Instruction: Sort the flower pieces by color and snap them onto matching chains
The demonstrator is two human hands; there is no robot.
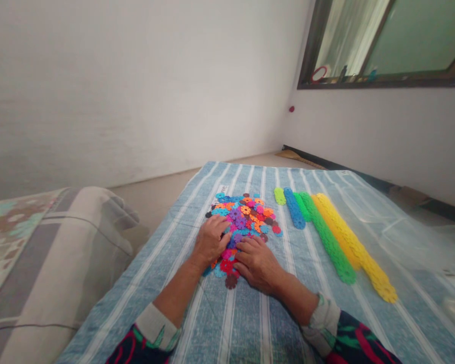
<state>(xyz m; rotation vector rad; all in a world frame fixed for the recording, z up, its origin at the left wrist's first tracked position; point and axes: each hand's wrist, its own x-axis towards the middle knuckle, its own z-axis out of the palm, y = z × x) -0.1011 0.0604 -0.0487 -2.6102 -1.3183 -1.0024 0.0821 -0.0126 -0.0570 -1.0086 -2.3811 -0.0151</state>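
A loose pile of flower-shaped plastic discs in orange, purple, red, blue, pink and brown lies on a striped cloth. On the pile's left side rests my left hand, its fingers bent and thumb apart, touching the discs. My right hand lies at the near right of the pile with fingers spread over the pieces. I see nothing gripped in either hand, though the discs under the palms are hidden.
Right of the pile are overlapping disc rows: a short lime row, a blue row, a green row and a yellow row. Clear plastic bags lie farther right. A fabric-covered seat or bed stands at left.
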